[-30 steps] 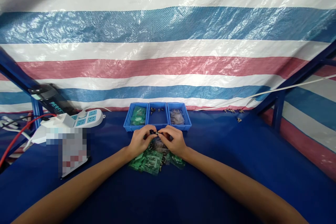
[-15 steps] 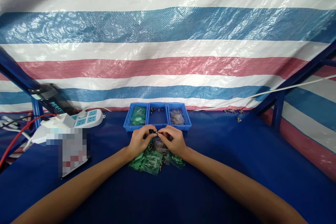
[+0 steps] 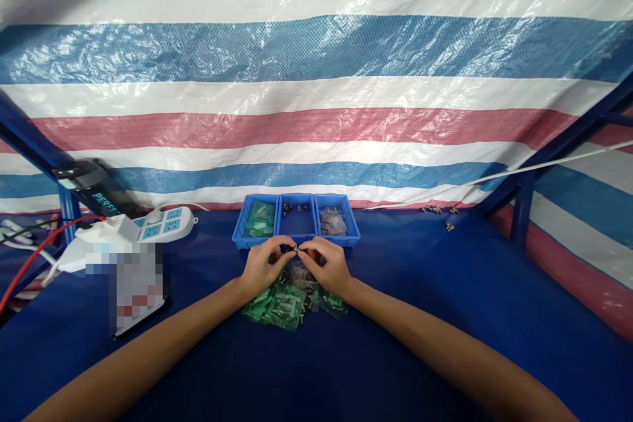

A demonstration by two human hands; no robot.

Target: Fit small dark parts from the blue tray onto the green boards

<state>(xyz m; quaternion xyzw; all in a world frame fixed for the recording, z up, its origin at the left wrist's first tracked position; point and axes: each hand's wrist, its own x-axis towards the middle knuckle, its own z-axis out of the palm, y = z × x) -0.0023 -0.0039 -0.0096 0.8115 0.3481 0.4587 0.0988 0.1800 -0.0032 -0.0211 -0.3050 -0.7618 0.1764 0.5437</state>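
My left hand (image 3: 264,268) and my right hand (image 3: 328,268) meet fingertip to fingertip just in front of the blue bins, both pinched around something small and dark, too small to name. Beneath them lies a pile of green plastic packets (image 3: 279,306), with clear packets (image 3: 301,271) and small metal pieces among them. Green packets fill the left blue bin (image 3: 241,237), a few small metal parts (image 3: 287,209) lie in the middle bin (image 3: 297,224), and clear packets (image 3: 333,219) are in the right bin (image 3: 353,234).
On the left are a power strip (image 3: 171,224), a dark bottle (image 3: 99,188), cables and a blurred flat object (image 3: 138,290). Small metal pieces (image 3: 450,227) lie at the back right of the blue table (image 3: 420,264). A striped sheet (image 3: 316,92) hangs behind.
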